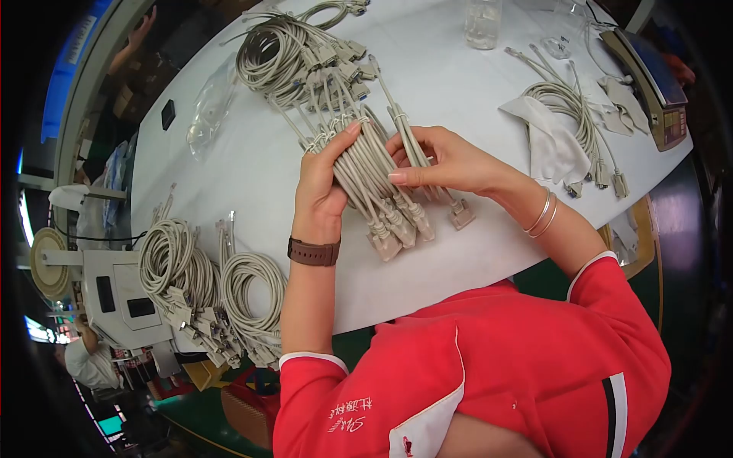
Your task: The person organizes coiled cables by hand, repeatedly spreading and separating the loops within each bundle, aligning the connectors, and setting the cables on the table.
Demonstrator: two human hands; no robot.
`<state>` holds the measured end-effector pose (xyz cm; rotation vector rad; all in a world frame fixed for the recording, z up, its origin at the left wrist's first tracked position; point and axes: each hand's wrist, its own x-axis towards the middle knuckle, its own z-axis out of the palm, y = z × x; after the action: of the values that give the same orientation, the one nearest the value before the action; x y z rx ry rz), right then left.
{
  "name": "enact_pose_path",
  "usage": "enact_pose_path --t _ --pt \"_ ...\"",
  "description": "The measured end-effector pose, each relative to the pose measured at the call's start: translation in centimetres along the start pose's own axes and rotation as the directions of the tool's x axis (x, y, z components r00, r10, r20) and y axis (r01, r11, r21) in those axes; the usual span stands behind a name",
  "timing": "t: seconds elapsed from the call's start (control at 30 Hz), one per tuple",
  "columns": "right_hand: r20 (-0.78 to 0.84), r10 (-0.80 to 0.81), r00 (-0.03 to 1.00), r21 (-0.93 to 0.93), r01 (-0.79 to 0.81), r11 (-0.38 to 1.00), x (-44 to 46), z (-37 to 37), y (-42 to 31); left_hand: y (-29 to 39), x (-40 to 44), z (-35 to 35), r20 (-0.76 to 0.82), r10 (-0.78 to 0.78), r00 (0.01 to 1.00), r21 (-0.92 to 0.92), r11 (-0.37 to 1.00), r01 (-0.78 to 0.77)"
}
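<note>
My left hand (324, 179) is wrapped round a thick bundle of grey cables (365, 172), with the thumb across its top. Several grey connectors hang from the bundle's lower end. Just right of it, my right hand (439, 160) holds a thinner coiled cable (412, 145) between thumb and fingers. One connector (461, 215) of that cable sticks out below my right hand. The two groups of cable lie close side by side. The tips of my left fingers are hidden behind the bundle.
More coiled cables lie behind my hands (271, 57), at lower left (179, 263) and at right (573, 107). A white cloth (550, 141), a jar (482, 23), a plastic bag (214, 107) and a scale (645, 76) are around the table (252, 179). A co-worker (92, 359) is at far left.
</note>
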<state>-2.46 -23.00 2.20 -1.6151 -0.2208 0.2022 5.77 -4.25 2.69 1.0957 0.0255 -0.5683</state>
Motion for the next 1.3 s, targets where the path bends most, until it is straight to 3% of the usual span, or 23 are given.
enact_pose_path --t 0.13,0.23,0.47,0.57,0.6,0.73,0.83,0.93,1.0,1.03,1.07,1.1,1.2,1.3 --pt "-0.037 0.082 0.996 0.254 -0.070 0.965 1.0 -0.6 -0.2 0.5 -0.3 0.9 0.092 -0.058 0.994 -0.048 0.997 0.062" --pt "-0.081 0.140 0.987 0.269 -0.114 0.956 1.1 -1.6 -0.8 0.5 -0.2 0.8 0.102 -0.054 0.993 -0.061 0.996 0.061" --pt "0.001 0.077 0.997 0.251 -0.074 0.965 0.2 -1.2 -1.2 -0.6 -0.8 -0.7 0.190 -0.096 0.977 -0.126 0.985 0.121" --pt "-0.030 0.145 0.989 0.338 -0.126 0.933 -1.9 0.5 -1.5 -1.4 -5.3 0.8 0.114 -0.066 0.991 -0.117 0.990 0.080" --pt "-0.049 0.143 0.988 0.301 -0.122 0.946 -2.5 0.6 -1.0 -1.4 -6.2 0.6 0.103 -0.066 0.992 -0.109 0.991 0.077" --pt "-0.220 0.169 0.961 0.472 -0.047 0.881 -3.2 -0.6 0.8 -1.6 -7.5 -1.0 0.070 -0.019 0.997 -0.128 0.991 0.027" --pt "-0.232 0.190 0.954 0.523 -0.042 0.851 -3.6 -0.9 1.2 -1.8 -7.8 -1.0 0.058 0.002 0.998 -0.105 0.994 0.005" --pt "-0.145 0.089 0.985 0.281 -0.045 0.959 -4.1 1.8 -0.7 -1.5 -8.4 1.7 0.090 0.018 0.996 -0.013 1.000 -0.017" --pt "-0.170 -0.091 0.981 0.201 0.125 0.972 -3.5 3.4 0.1 -2.3 -8.0 1.9 0.052 0.113 0.992 0.107 0.987 -0.118" --pt "-0.212 -0.047 0.976 0.280 0.107 0.954 -3.4 3.7 -0.2 -2.6 -7.9 1.8 0.035 0.160 0.986 0.169 0.972 -0.164" --pt "-0.234 0.028 0.972 0.323 0.051 0.945 -3.5 2.9 -0.4 -2.3 -7.8 1.2 0.038 0.068 0.997 0.019 0.997 -0.069" --pt "-0.251 0.104 0.962 0.368 -0.004 0.930 -3.8 1.8 -0.5 -2.0 -7.8 0.6 0.013 0.080 0.997 0.026 0.996 -0.080" --pt "-0.304 0.172 0.937 0.373 -0.048 0.926 -4.5 0.0 0.2 -1.7 -8.3 -0.6 -0.058 0.110 0.992 0.055 0.993 -0.107" --pt "-0.329 0.207 0.922 0.425 -0.051 0.904 -4.6 -0.1 0.5 -2.3 -8.3 -1.1 -0.024 0.141 0.990 0.022 0.990 -0.141"
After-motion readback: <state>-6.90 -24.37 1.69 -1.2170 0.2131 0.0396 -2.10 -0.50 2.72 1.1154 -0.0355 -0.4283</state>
